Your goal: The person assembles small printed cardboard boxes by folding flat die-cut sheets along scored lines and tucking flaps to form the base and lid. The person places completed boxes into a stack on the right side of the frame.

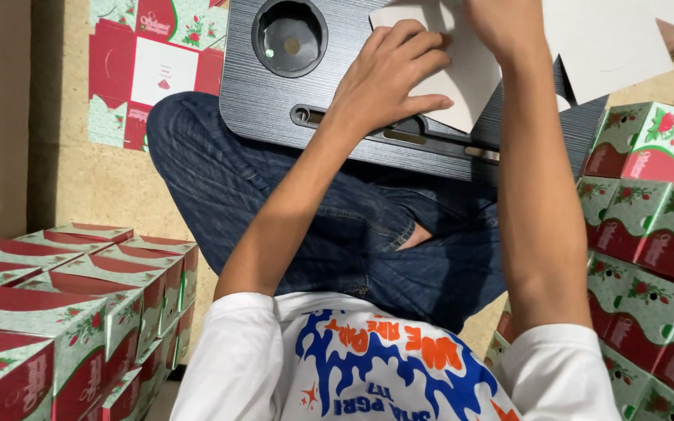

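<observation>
While the person sits cross-legged with a dark lap desk over the knees, both hands work a flat sheet of white card that lies on the desk's top, toward its right half.

Left hand: palm down on the card, fingers loosely spread and curled, tips pressing on the sheet's upper surface. It pins the card flat rather than pinching it.

Right hand: mostly cut off by the top edge of the view. It rests at the card's upper edge; whether the fingers are spread or pinched cannot be told.

Surroundings: the desk has a round cup recess near its left corner, showing only its own shiny floor, and a long slot along the near edge, partly covered by the left wrist. Further white card blanks lie beyond the desk at upper right. An unfolded printed blank, red and green with a floral pattern, lies flat on the floor at upper left.

Containers: folded red-and-green boxes are stacked at the left and at the right. All are closed; contents not visible.
</observation>
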